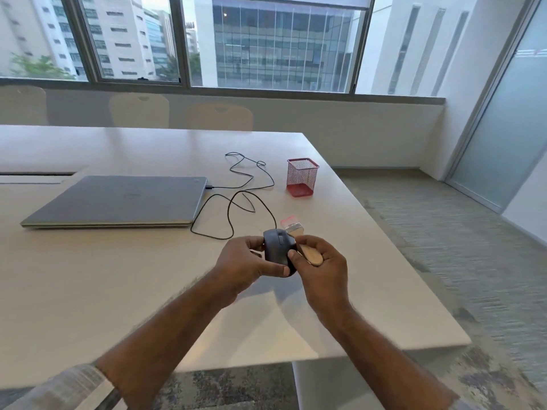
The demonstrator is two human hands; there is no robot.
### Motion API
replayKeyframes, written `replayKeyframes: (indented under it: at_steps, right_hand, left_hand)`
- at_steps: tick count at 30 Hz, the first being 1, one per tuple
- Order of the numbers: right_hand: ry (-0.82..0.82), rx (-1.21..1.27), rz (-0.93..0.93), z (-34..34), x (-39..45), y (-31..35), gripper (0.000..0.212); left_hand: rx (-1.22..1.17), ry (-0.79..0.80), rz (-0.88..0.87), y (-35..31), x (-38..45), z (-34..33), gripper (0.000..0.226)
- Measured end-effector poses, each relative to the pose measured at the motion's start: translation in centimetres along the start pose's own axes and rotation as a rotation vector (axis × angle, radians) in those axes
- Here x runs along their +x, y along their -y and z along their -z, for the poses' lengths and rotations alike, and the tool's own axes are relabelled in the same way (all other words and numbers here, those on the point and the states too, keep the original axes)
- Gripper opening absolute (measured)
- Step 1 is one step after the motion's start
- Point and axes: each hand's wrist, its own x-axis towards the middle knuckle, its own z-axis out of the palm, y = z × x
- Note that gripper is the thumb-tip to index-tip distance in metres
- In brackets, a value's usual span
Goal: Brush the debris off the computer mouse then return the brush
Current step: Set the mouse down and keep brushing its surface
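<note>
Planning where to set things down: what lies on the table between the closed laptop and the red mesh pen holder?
Only the mouse's black cable, looping from the laptop across the white table toward the pen holder. The head view shows it.

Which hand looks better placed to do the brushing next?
The right hand: it already holds the brush beside the mouse, which the left hand grips.

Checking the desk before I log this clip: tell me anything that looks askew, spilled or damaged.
Nothing spilled or broken. Only the mouse cable lies in loose tangled loops between the closed laptop and the cup. The mouse is lifted off the table in the left hand; the right hand holds the brush.
</note>
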Motion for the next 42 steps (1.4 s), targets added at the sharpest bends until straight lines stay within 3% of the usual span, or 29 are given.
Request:
replayKeyframes:
  at_steps: [6, 29, 35, 39, 42]
  right_hand:
    - [0.005, -0.01, -0.062, -0.4, 3.6, -1.6, 0.026]
    - [0.046, -0.112, -0.154, -1.2, 4.7, -3.2, 0.026]
    - [0.026, -0.084, -0.142, -1.1, 4.7, -3.2, 0.021]
    - [-0.003, -0.089, -0.123, -0.9, 4.8, -3.3, 0.014]
    - [-0.028, -0.103, -0.133, -0.8, 5.1, -3.4, 0.017]
  left_hand:
    - [0.047, 0.002, 0.031, -0.2, 3.0, -0.2, 0.035]
    - [0.32, -0.022, 0.127, 1.3, 6.3, -0.1, 0.039]
    - [0.424, -0.094, -0.015, 2.2, 5.8, 0.2, 0.049]
    - [0.582, -0.243, -0.139, 3.2, 5.7, 0.4, 0.087]
    - [0.602, -0.324, -0.217, 4.0, 5.6, 0.9, 0.074]
